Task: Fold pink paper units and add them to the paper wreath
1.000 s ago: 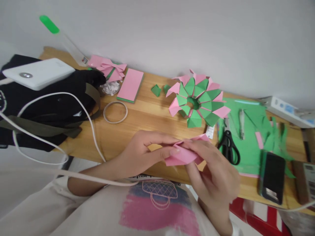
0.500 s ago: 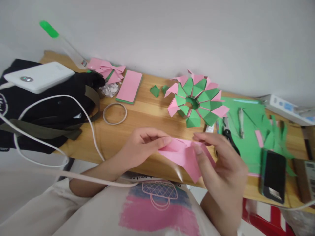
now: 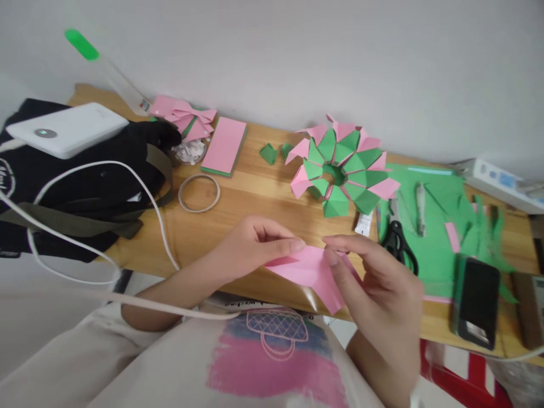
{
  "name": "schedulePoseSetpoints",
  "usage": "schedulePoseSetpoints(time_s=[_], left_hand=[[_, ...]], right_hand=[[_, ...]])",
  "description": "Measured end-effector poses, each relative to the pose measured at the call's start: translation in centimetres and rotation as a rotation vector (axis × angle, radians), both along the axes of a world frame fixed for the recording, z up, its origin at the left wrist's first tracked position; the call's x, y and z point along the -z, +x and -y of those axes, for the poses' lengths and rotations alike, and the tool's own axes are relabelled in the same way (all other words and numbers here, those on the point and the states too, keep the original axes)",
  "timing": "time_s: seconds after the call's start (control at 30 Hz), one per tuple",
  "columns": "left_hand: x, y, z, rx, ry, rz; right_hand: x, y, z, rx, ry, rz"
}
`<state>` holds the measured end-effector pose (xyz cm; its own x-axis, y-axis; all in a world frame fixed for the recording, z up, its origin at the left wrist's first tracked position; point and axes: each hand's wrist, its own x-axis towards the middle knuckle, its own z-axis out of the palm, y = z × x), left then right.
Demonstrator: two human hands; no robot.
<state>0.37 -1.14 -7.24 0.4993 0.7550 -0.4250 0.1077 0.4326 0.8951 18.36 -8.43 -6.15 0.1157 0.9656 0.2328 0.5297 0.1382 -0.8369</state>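
Between my two hands is a partly folded sheet of pink paper (image 3: 312, 275), held above the table's front edge. My left hand (image 3: 267, 246) pinches its upper left edge between thumb and fingers. Thumb and index finger of my right hand (image 3: 374, 289) close on the upper right edge, and the lower corner hangs toward my shirt. Beyond the hands rests a ring of folded pink and green paper pieces (image 3: 340, 170). A stack of pink and green paper rectangles (image 3: 225, 146) lies farther left, with two small green folded pieces (image 3: 268, 153) beside it.
Black scissors (image 3: 397, 241) and a utility knife (image 3: 420, 208) lie on a green mat (image 3: 437, 255) at right, near a phone (image 3: 476, 300). Tape roll (image 3: 199, 194), black bag (image 3: 85, 192), white power bank (image 3: 68, 129) and its cable (image 3: 159, 226) occupy the left. A power strip (image 3: 501, 178) stands at back right.
My right hand's fingertips have shifted slightly left along the paper's top edge, closer to my left hand. The left fingertips moved a little right. The view has shifted slightly.
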Motion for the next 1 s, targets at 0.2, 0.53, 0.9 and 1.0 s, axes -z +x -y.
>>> schedulePoseSetpoints(time_s=[0.2, 0.53, 0.9, 1.0], left_hand=[[0.01, 0.0, -0.31, 0.014, -0.044, 0.019], [0.16, 0.18, -0.35, 0.016, 0.032, 0.004], [0.31, 0.26, 0.0, 0.069, 0.225, -0.078], [0.08, 0.28, -0.04, 0.132, 0.282, -0.121]], right_hand=[[0.12, -0.03, 0.01, -0.006, 0.003, 0.023], [0.27, -0.24, 0.03, -0.004, -0.016, 0.022], [0.2, 0.33, -0.63, -0.067, -0.123, 0.049], [0.05, 0.42, -0.88, -0.096, -0.196, 0.074]])
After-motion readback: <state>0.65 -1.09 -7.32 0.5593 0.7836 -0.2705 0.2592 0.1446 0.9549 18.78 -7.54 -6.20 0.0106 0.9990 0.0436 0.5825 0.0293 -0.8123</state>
